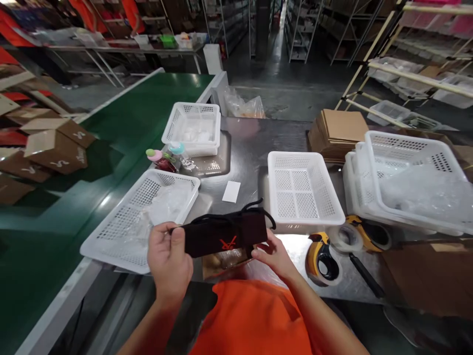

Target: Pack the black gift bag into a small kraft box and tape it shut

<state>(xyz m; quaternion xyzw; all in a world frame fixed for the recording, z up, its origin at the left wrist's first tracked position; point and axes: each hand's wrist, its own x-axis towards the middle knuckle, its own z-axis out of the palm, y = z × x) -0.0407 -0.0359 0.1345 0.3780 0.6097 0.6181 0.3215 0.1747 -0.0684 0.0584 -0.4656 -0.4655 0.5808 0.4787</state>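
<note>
Hands are gripping a black drawstring pouch (225, 235) between them just above the near edge of the metal table (251, 148): the left hand (168, 264) is pinching its left end with the thumb on top, while the right hand (273, 256) is closing on its right end from beneath. An empty white basket (303, 190) is sitting just beyond, and a tape dispenser (325, 256) is lying to the right.

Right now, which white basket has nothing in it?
The middle white basket, right of the black pouch: its mesh bottom is bare. The other baskets hold clear plastic bags.
</note>
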